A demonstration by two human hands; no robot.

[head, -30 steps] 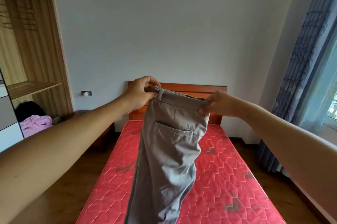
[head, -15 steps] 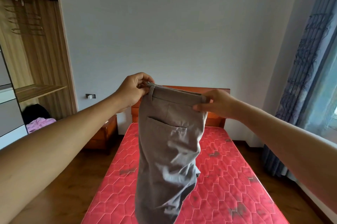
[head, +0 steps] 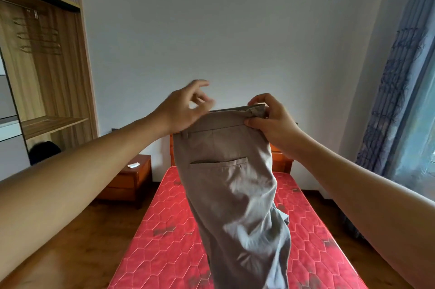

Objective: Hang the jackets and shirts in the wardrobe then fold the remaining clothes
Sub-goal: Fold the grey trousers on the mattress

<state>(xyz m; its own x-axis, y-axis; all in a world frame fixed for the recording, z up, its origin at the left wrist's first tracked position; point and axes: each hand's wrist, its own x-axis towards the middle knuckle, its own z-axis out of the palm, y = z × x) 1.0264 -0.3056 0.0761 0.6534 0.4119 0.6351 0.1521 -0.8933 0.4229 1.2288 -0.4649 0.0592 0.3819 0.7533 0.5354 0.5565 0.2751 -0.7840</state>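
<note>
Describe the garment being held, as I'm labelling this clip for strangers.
Start at the red mattress mid-room. Above it hang beige trousers, waistband pinched by the right hand. Nothing else is held up, and a slit back pocket faces the camera.

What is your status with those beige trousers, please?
Left hand open by waistband, blurred. Right hand pinches beige cloth trousers at waistband. Legs hang over red quilted mattress; no obstruction seen.
</note>
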